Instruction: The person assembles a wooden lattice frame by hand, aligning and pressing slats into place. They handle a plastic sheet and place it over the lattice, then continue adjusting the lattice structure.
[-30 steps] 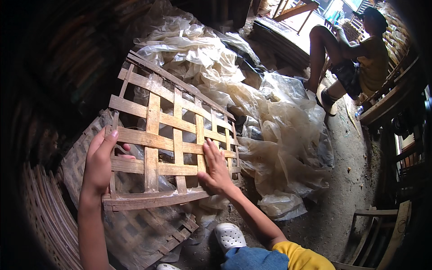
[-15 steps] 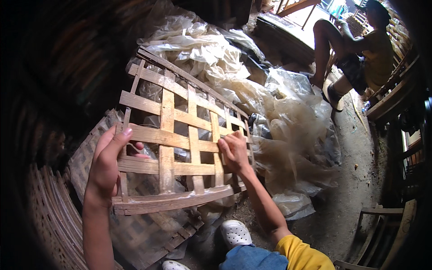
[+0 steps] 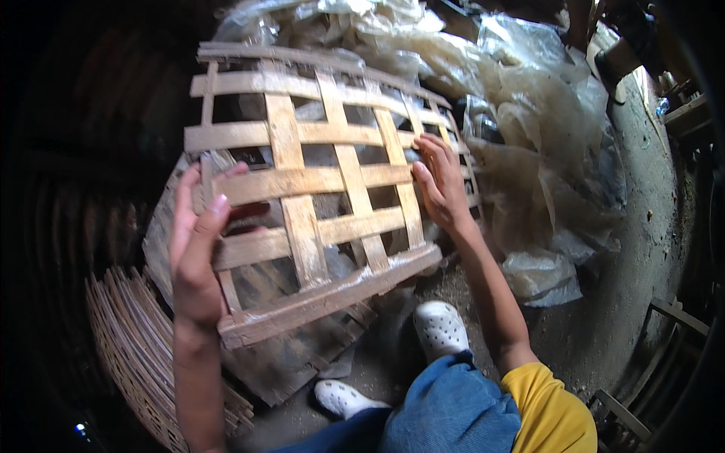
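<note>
Two sides of the slatted panel (image 3: 321, 180) show contact on my remote feed: the left hand (image 3: 198, 253) pinches its left edge, thumb in front; the right hand (image 3: 447, 189) bends loosely against its right part, and I cannot tell whether it grips. White shoes (image 3: 440, 330) show below the panel, crumpled plastic (image 3: 521, 113) beyond. A left-hand slip, I judge, could tip the panel.

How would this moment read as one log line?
left hand: gripping rack by left edge | right hand: on rack's right part | plastic: heaped beyond | stack: lower left | shoes: white, below
</note>
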The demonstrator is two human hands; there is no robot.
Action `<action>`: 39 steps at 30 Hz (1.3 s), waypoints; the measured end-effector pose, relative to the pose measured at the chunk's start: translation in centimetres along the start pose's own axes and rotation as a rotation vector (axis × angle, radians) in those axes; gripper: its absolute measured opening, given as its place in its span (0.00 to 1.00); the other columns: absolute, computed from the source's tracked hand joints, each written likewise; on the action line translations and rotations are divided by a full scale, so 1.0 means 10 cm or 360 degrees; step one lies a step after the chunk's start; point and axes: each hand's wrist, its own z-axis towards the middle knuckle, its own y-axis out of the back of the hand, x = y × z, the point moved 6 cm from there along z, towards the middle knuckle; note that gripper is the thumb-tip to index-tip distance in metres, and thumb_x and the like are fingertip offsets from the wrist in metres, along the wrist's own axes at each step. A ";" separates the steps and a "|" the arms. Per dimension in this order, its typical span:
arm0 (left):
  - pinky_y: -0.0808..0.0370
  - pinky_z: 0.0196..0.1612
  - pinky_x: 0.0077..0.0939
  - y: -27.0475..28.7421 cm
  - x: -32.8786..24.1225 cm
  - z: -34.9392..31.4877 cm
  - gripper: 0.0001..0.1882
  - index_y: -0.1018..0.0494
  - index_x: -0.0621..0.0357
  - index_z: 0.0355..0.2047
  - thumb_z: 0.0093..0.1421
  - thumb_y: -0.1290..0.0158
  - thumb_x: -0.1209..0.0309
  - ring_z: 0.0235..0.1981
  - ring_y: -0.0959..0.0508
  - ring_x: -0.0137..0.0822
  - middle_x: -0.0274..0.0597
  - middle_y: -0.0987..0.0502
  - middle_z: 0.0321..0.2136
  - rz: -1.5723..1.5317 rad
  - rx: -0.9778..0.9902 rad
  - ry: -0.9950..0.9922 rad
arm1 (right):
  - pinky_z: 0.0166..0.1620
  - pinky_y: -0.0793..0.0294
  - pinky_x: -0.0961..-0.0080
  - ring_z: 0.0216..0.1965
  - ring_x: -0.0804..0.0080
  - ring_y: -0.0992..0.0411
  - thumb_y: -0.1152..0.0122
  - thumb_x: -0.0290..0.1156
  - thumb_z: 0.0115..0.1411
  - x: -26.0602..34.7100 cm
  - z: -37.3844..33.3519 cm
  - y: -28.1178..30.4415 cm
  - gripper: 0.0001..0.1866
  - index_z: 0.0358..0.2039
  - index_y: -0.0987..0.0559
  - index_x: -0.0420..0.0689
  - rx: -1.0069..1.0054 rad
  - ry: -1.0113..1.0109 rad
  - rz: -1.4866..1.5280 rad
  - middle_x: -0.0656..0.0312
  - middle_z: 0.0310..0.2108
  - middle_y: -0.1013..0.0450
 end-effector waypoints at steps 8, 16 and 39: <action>0.23 0.54 0.31 0.01 -0.05 0.02 0.34 0.51 0.68 0.72 0.72 0.63 0.61 0.52 0.23 0.39 0.55 0.29 0.63 0.0392 -0.0014 -0.0046 | 0.74 0.62 0.45 0.76 0.43 0.52 0.54 0.48 0.73 -0.45 -0.22 0.10 0.35 0.73 0.42 0.40 0.0366 -0.0132 -0.0209 0.39 0.74 0.50; 0.24 0.59 0.35 -0.14 -0.06 0.03 0.34 0.54 0.70 0.72 0.73 0.64 0.61 0.53 0.23 0.42 0.60 0.32 0.64 0.0111 0.0029 -0.0097 | 0.74 0.67 0.39 0.77 0.36 0.63 0.55 0.65 0.67 0.21 0.00 -0.23 0.49 0.75 0.48 0.39 0.0558 -0.0013 -0.0219 0.30 0.74 0.59; 0.18 0.55 0.34 -0.16 -0.08 0.01 0.33 0.53 0.70 0.71 0.72 0.65 0.60 0.51 0.20 0.38 0.63 0.31 0.63 0.0239 0.0071 -0.0042 | 0.55 0.33 0.60 0.50 0.60 0.29 0.33 0.27 0.49 0.88 -0.28 0.32 0.22 0.48 0.15 0.50 0.0489 0.0398 0.0211 0.57 0.47 0.25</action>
